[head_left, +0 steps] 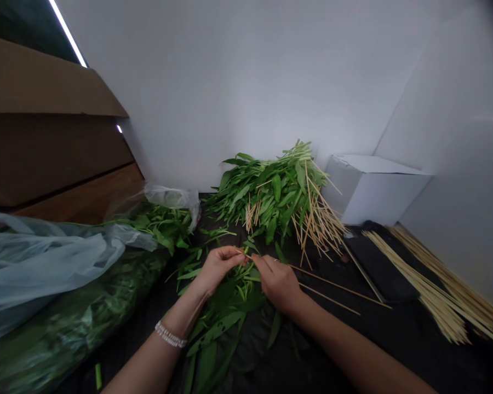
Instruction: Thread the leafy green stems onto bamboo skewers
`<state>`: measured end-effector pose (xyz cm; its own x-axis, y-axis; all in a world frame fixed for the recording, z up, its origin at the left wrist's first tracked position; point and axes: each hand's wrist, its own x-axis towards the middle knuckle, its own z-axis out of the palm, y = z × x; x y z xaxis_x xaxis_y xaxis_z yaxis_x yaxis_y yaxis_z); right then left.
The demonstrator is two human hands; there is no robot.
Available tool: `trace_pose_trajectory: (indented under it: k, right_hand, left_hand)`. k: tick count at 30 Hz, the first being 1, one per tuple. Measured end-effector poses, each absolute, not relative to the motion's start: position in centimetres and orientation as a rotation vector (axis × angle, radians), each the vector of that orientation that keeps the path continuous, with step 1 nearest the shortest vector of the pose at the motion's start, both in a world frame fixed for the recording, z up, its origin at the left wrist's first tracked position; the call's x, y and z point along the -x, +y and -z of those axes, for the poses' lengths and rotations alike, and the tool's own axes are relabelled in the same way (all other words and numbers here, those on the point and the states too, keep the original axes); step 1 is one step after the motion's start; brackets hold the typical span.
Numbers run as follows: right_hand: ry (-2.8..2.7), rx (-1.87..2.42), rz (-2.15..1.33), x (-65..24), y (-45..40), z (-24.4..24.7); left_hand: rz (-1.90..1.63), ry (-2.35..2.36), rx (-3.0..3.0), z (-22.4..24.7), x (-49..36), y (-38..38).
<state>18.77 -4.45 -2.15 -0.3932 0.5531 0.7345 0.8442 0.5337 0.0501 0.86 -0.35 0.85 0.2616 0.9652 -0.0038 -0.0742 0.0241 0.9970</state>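
In front of me my left hand (222,265) is closed in a pinch at the tip of a thin wooden skewer (248,255), with a small bit of green stem (246,249) by the fingertips. My right hand (280,282), closed, grips the same skewer just to the right. Two skewer lengths reach out beyond the right hand; which one is the held one I cannot tell. Below both hands lie loose long green leaves (219,323) and cut stems on a black sheet (312,350).
Behind the hands is a heap of leafy stems (267,191) with many skewers (318,221). At right are skewer bundles (425,290), a dark flat device (384,268) and a white box (373,186). Plastic bags of greens (78,306) and a cardboard box (49,153) stand left.
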Motion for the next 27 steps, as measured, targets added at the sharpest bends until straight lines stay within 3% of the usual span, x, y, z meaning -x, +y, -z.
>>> trace_pose_trajectory:
  k: [14,27]
  right_hand:
    - [-2.061,1.026,0.44,-19.4,-4.3,2.1]
    - [-2.077,1.005,0.62,-19.7,-4.0,1.5]
  left_hand:
    - [-1.053,0.982,-1.242,-1.1,-0.4,-0.4]
    - [-1.046,0.958,-1.12,0.3,-0.7,0.0]
